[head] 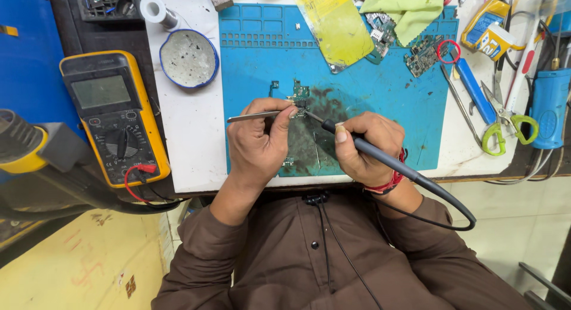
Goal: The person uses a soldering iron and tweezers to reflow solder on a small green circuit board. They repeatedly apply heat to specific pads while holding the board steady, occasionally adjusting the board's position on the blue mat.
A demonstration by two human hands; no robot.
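**Fine solder work at a crowded repair bench**

Spread across a white worktable point(190, 143), a stained blue silicone repair mat point(386, 107) carries the job: a small green circuit board point(300, 94) lies near the mat's middle, just beyond the person's knuckles. The left hand point(259, 140) is closed around slim metal tweezers point(253, 116), whose tips reach the board's near edge, apparently to pin it flat against the mat. The right hand point(363, 146) grips a black soldering iron point(380, 158) like a pen, its fine tip angled down to the same spot on the board; the iron's black cable point(458, 212) loops away past the wrist, which wears a red thread band point(392, 179). Both hands rest low on the mat, a posture that looks chosen for steadiness.

Tools sit within arm's reach. A yellow digital multimeter point(116, 116) with a red lead lies to the left, beside a round blue-rimmed tin of grey residue point(189, 58). At the mat's far edge are a phone body covered in yellow film point(339, 27), a crumpled lime-green cloth point(407, 6) and loose green boards point(423, 53). To the right lie a blue-handled tool point(476, 93) and green-handled scissors point(502, 122).
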